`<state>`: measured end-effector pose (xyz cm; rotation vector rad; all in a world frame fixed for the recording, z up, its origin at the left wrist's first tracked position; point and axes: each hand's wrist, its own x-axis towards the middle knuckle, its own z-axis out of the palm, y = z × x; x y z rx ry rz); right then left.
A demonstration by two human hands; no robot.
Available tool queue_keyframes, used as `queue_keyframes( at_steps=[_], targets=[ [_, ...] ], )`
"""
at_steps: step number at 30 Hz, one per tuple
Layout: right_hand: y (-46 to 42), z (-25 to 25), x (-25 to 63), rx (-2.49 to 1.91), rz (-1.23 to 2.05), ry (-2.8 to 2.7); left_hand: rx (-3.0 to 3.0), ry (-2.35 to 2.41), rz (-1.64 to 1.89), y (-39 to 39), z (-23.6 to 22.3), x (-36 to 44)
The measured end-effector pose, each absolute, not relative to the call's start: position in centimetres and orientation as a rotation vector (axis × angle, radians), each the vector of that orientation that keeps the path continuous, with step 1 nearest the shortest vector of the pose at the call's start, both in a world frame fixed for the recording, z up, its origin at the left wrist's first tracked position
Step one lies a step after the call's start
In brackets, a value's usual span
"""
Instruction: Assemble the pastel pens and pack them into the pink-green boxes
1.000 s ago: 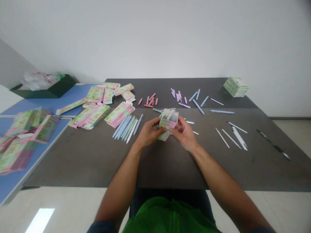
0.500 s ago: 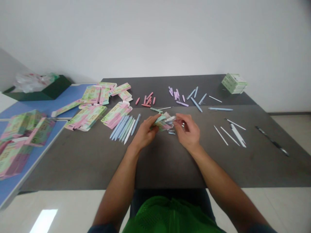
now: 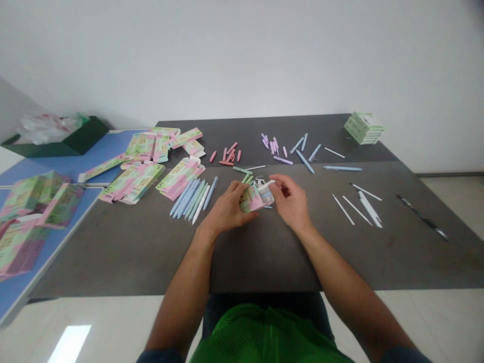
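Note:
My left hand is closed round a small pink and green carton, lying on its side on the dark table. My right hand pinches the carton's open end, where pale pens stick out. A few green pens lie just behind the carton.
Blue pens lie left of my hands beside flat pink-green cartons. Red caps, purple caps and blue pen barrels lie further back. White refills lie right. A stack of cartons stands far right. Filled boxes sit on a blue table.
The carton stood upright in both hands a second ago; it is now tipped onto its side on the table, with pens showing at its open end.

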<state>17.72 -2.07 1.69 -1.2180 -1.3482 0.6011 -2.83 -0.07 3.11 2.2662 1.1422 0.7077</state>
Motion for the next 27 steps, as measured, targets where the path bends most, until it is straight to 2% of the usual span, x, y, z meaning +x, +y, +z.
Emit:
queue_keyframes(
  at_steps=[4,14,20,27],
  targets=[
    [-1.9,2.3,18.5,-1.235,0.582,-1.306,2.320,1.132,0.759,0.2,3.0,-3.2],
    [-2.5,2.8,18.1,-1.131,0.813,-1.436,2.302,1.120,0.784,-0.1,3.3,-3.0],
    [-2.4,2.7,18.0,-1.054,0.713,-1.557,2.291,1.144,0.938,0.1,3.3,-3.0],
    [-2.5,1.9,17.2,-1.106,0.765,-1.524,2.299,1.050,0.896,-0.1,3.2,-2.7]
  ],
)
